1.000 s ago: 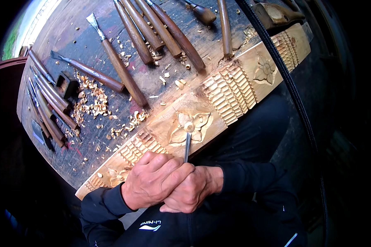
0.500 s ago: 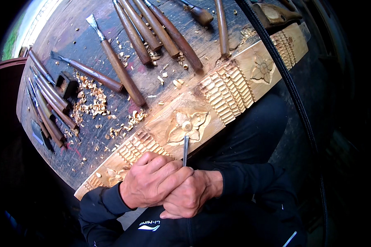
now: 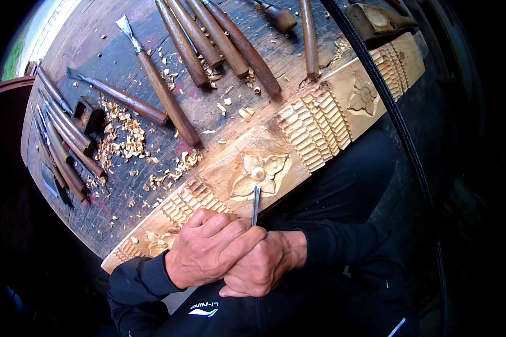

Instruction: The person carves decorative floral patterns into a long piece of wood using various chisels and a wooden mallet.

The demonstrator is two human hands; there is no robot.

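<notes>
A pale wooden board runs diagonally along the bench's near edge, carved with flowers and bands of ridged scales. Its middle flower has several petals around a round centre. A carving gouge stands with its steel tip on this flower, just below the centre. My left hand and my right hand are both closed around the gouge, the left partly over the right. The handle is hidden inside them. My left hand rests beside the board's near edge, by a ridged band.
Several wooden-handled chisels lie across the dark workbench, with more bunched at the left. Curled wood shavings are scattered among them. A wooden mallet lies at the far right. A black braided cable hangs across the board's right part.
The view has shifted slightly, so the bench and board appear a little further right. Both hands keep their grip, and the gouge tip is still on the middle flower.
</notes>
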